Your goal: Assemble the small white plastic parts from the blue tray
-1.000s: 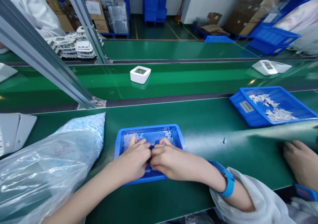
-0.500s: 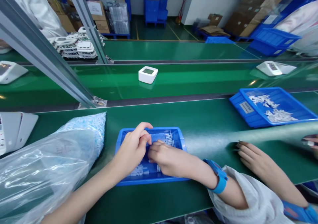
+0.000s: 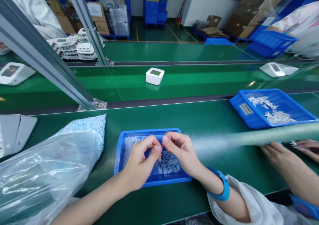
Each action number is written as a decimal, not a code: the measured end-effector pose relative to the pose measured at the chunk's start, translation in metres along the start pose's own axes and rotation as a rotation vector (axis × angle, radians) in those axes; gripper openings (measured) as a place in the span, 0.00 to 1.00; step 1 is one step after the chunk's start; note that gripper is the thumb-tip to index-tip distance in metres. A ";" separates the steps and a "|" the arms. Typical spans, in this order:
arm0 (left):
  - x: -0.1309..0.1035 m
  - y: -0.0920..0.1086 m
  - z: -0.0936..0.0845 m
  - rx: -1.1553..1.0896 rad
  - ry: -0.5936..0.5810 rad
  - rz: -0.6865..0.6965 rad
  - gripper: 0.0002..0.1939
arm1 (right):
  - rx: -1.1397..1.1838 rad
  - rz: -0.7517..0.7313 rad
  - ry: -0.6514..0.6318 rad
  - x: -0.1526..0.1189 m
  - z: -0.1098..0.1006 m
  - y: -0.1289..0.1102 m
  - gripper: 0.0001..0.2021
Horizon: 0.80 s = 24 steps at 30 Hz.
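Note:
Above a blue tray [image 3: 152,182] on the green table, my left hand [image 3: 146,160] and my right hand [image 3: 181,152] meet nearly fingertip to fingertip. Each is closed in a pinch of thumb and forefinger; what they hold is too small to make out. Inside the tray, a heap of small grey-blue pieces [image 3: 168,163] lies at the right, below my right hand. Small whitish translucent pieces [image 3: 129,145] lie at the left, partly hidden by my left hand. A blue band is on my right wrist.
A clear bag [image 3: 47,167] of pale blue bits lies left. Right stands a blue bin [image 3: 245,110] of white parts, with another person's hands [image 3: 281,157] near it. Behind, a white device [image 3: 155,76] sits on the green belt; a metal post [image 3: 50,49] slants at left.
My right hand has risen out of the tray to my left hand's fingertips, uncovering the grey-blue heap. The white device has shifted right. The other person's hands have moved together.

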<state>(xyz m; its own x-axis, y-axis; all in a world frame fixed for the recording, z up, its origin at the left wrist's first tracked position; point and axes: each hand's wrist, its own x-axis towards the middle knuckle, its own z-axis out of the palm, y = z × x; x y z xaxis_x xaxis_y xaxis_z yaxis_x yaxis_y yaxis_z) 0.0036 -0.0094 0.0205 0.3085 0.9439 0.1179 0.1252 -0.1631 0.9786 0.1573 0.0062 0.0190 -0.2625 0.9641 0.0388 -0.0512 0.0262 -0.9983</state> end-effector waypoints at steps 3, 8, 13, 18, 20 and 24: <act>-0.004 0.000 -0.001 0.237 -0.030 0.148 0.17 | -0.058 -0.051 0.033 -0.005 0.000 0.008 0.23; -0.006 -0.001 -0.001 0.350 0.001 0.261 0.16 | -0.183 -0.120 -0.034 -0.012 -0.004 0.007 0.21; -0.006 -0.003 0.000 0.386 0.039 0.273 0.17 | -0.209 -0.110 -0.134 -0.012 -0.003 -0.004 0.13; -0.007 -0.003 0.001 0.400 0.050 0.239 0.17 | -0.169 -0.207 -0.070 -0.011 -0.002 0.001 0.15; -0.008 -0.003 0.001 0.394 0.054 0.218 0.17 | -0.184 -0.270 -0.064 -0.011 -0.002 0.005 0.16; -0.008 -0.002 0.001 0.355 0.064 0.217 0.17 | -0.225 -0.330 -0.063 -0.011 -0.002 0.006 0.14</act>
<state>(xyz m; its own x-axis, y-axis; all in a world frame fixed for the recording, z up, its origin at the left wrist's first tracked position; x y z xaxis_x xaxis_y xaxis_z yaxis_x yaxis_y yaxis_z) 0.0022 -0.0165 0.0172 0.3057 0.8908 0.3361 0.3843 -0.4384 0.8125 0.1619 -0.0041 0.0129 -0.3262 0.8763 0.3545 0.0674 0.3957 -0.9159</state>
